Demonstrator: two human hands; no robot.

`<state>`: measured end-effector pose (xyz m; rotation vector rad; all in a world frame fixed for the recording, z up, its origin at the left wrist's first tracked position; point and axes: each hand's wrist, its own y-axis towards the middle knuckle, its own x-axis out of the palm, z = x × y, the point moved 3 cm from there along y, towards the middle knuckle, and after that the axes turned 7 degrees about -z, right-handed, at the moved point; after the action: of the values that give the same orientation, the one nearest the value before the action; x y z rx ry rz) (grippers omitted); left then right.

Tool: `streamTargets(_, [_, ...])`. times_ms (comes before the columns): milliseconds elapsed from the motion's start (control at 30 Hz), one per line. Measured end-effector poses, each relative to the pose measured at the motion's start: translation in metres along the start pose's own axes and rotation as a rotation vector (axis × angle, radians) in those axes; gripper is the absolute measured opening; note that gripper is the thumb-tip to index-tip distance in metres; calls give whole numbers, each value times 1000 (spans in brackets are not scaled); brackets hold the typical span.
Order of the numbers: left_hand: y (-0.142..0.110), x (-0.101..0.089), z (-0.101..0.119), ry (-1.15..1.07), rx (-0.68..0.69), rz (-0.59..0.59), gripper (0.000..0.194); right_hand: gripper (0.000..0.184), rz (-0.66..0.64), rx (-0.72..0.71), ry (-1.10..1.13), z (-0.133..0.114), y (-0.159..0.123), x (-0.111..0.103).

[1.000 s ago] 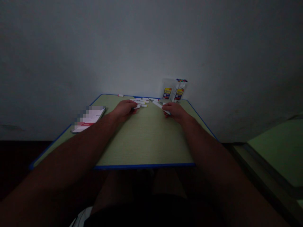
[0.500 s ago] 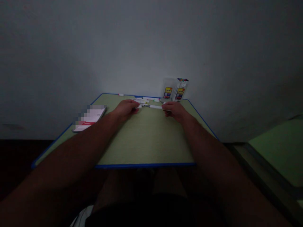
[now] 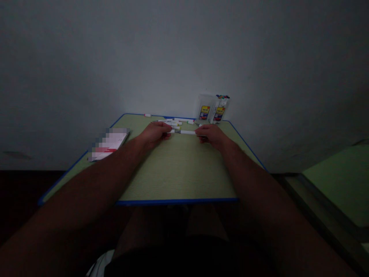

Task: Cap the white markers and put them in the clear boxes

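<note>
Over the far part of the table, my right hand [image 3: 210, 132] is closed on a white marker [image 3: 188, 132] held level, its dark tip pointing left. My left hand [image 3: 158, 131] pinches a short white marker cap [image 3: 172, 131]. The marker's tip end is at the cap's opening; whether it has entered cannot be made out. Just behind my left hand lie several loose white markers [image 3: 175, 124] with coloured ends, partly hidden by my fingers.
Two clear marker cases [image 3: 204, 112] stand at the back right; the right one [image 3: 219, 110] contains markers with coloured ends. A phone-like flat device [image 3: 106, 148], partly blurred out, lies left. A small cap-like piece [image 3: 147, 115] sits by the wall. Blue edging [image 3: 177, 201] rims the table.
The marker in my right hand has swung from a slant to level and moved left, so its tip meets the cap. My left hand has shifted slightly right with the cap.
</note>
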<state>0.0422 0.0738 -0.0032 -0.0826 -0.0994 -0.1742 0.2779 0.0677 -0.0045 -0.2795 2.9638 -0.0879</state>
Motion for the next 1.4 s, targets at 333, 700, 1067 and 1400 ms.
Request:
streamTargets(333, [-1, 4, -2, -4, 17, -19, 16, 6, -25, -3, -7, 1, 0, 2])
streamTargets(700, [-2, 7, -2, 12, 23, -59, 19, 8, -40, -1, -23, 0, -1, 5])
streamTargets(1067, [-6, 12, -1, 20, 10, -56, 23, 10, -46, 2, -46, 0, -2, 6])
streamTargets(1400, [-3, 10, -2, 32, 17, -65, 20, 10, -56, -9, -40, 4, 1, 5])
